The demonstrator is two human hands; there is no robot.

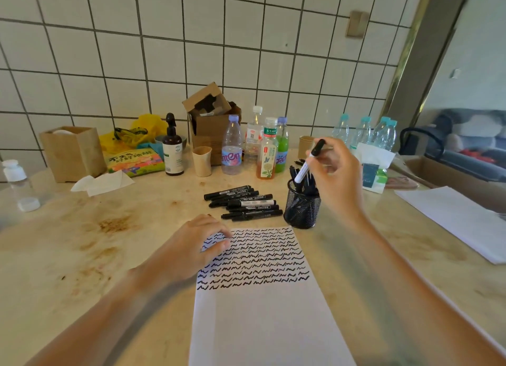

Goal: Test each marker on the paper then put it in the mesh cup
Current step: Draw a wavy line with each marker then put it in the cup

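A white paper (262,316) lies in front of me, its upper half filled with rows of black squiggles. My left hand (197,245) rests on the paper's top left corner with curled fingers pressing down. My right hand (339,174) pinches a capped marker (308,163) with a white label, tilted with its lower end over the rim of the black mesh cup (301,209). The cup stands just beyond the paper's top right corner and holds several markers. A pile of several black markers (243,204) lies on the table left of the cup.
Several bottles (232,146) and a cardboard box (210,119) stand behind the markers. A pump bottle (172,149), a beige cup (202,160) and a wooden box (72,152) sit at the back left. More white paper (460,220) lies to the right.
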